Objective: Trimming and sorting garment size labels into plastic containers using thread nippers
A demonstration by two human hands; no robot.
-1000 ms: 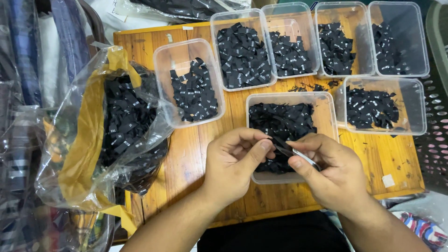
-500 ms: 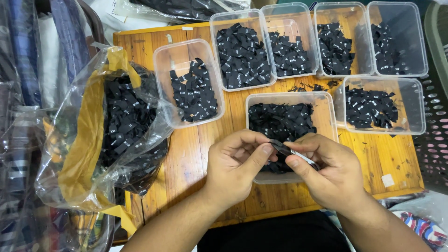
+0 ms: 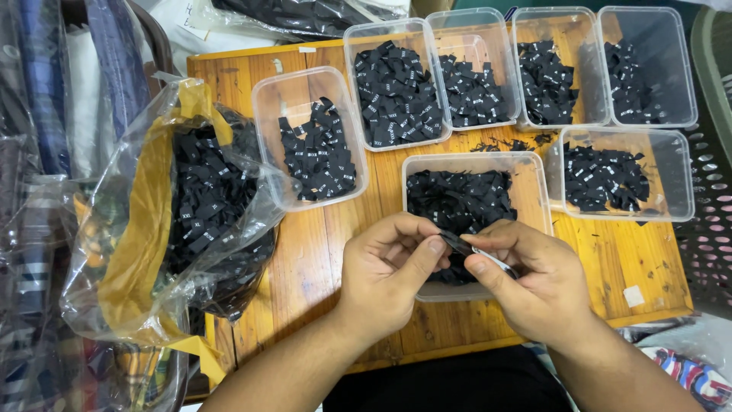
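Wooden table (image 3: 320, 252), tubs everywhere; your left hand (image 3: 389, 278) and right hand (image 3: 534, 286) pinch one black label (image 3: 456, 243) over the near tub (image 3: 534, 191). Loosen that fingertip pinch and it could drop among the rest.

The hands (image 3: 457, 275) hide the near part of the middle box (image 3: 537, 191). The white marks on the labels (image 3: 396, 99) are too small to read.

Left hand (image 3: 385, 278) and right hand (image 3: 534, 286) pinching one small black label (image 3: 456, 243) together, above a clear tub (image 3: 534, 191) of black labels, wooden table (image 3: 305, 259), open plastic bag (image 3: 152, 229) at left
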